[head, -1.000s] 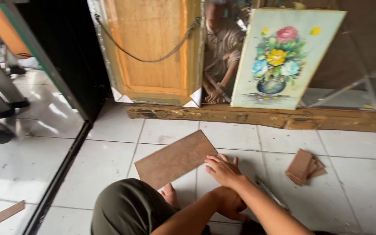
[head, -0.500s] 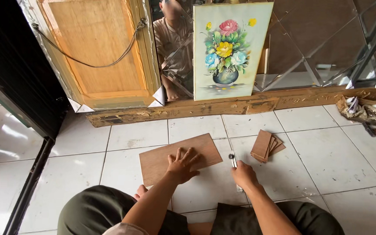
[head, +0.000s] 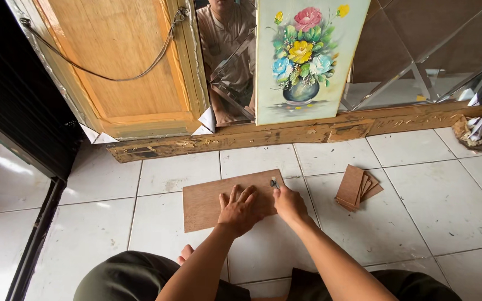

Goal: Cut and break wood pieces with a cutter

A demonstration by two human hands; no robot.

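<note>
Head view, looking down past my knees at the white floor tiles (head: 408,206). A thin brown board (head: 207,200) lies flat on the tiles just in front of me, its long side running left to right. My left hand (head: 240,210) is spread open and pressed palm-down on the right part of the board, fingers fanned toward the far side, so the sheet stays pinned against the floor and cannot slide. My right hand (head: 289,204) sits just beside it at the board's right end, closed around a small tool (head: 274,182) whose tip pokes out toward the far edge; it may be a knife or a marker, too small to tell. Holding it close to my steadying hand keeps the tip firm on the surface.

To the right, apart from the board, a small stack of brown pieces (head: 357,188) lies fanned on the tiles. Farther off, a flower painting (head: 305,58) and a wooden panel (head: 121,61) lean upright behind a rough timber beam (head: 241,136).
</note>
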